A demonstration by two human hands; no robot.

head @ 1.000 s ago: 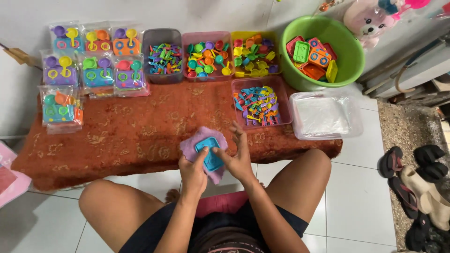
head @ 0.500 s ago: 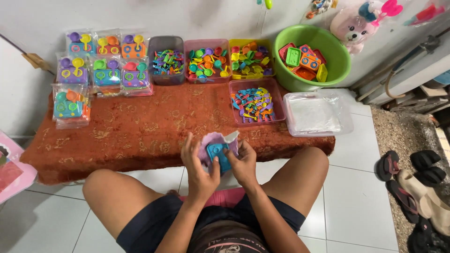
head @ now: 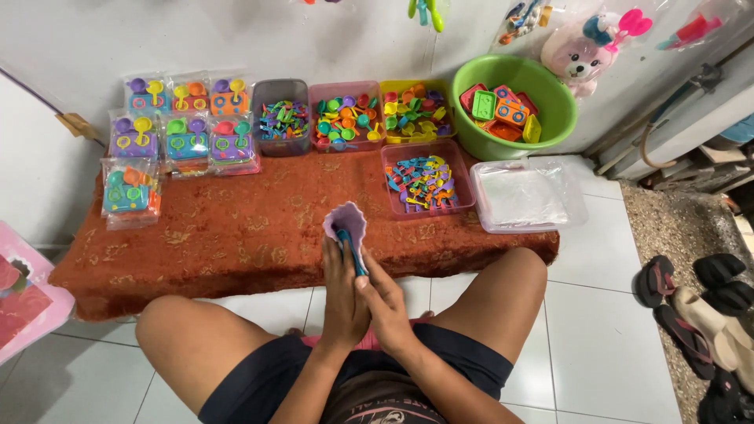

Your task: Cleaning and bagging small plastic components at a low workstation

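Both my hands are pressed together over the front edge of the low table. My left hand and my right hand clasp a clear plastic packet with a purple toy tray inside and a blue piece between my palms. The packet stands upright, edge-on to me. My knees spread to either side below.
A rust-red cloth covers the table. On it lie packed toy sets at the left, tubs of small coloured toy pieces, a pink tub and a clear lidded box. A green basin stands at the back right. Sandals lie on the floor.
The packet has turned from flat, facing me, to upright and edge-on. My hands have closed palm to palm around it and the view has shifted slightly.
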